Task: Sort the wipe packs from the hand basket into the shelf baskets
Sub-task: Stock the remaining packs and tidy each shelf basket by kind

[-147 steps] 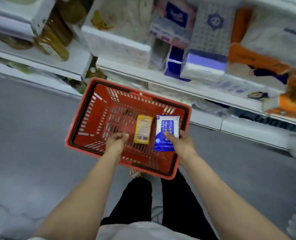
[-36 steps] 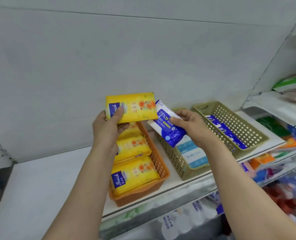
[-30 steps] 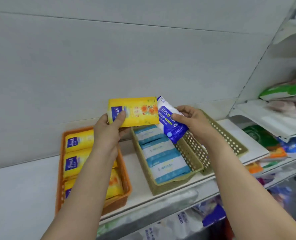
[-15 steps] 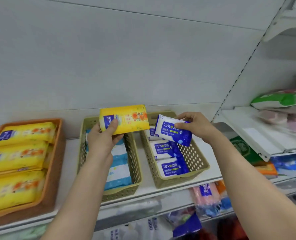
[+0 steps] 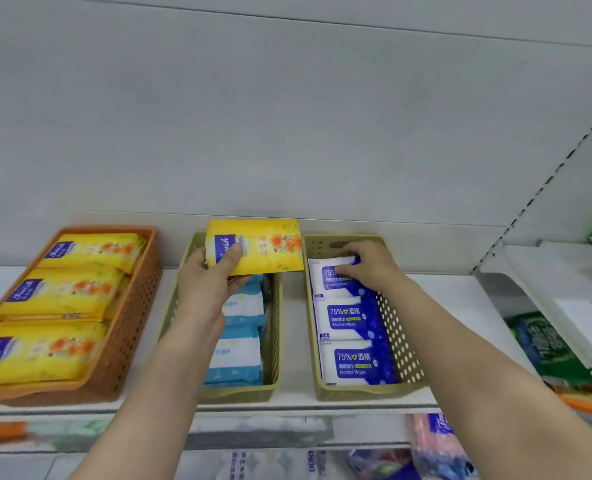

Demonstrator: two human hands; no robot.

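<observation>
Head view: right hand (image 5: 367, 263) pinches blue alcohol wipe pack (image 5: 336, 277) at back of tan basket (image 5: 396, 336); left hand (image 5: 211, 282) grips yellow wipe pack (image 5: 263, 245), w/ orange basket (image 5: 128, 306) further left.

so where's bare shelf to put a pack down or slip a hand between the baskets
Bare shelf runs between the two beige baskets, and wider right of the alcohol wipes basket. The orange basket nearly meets the middle basket; all three look full.
</observation>
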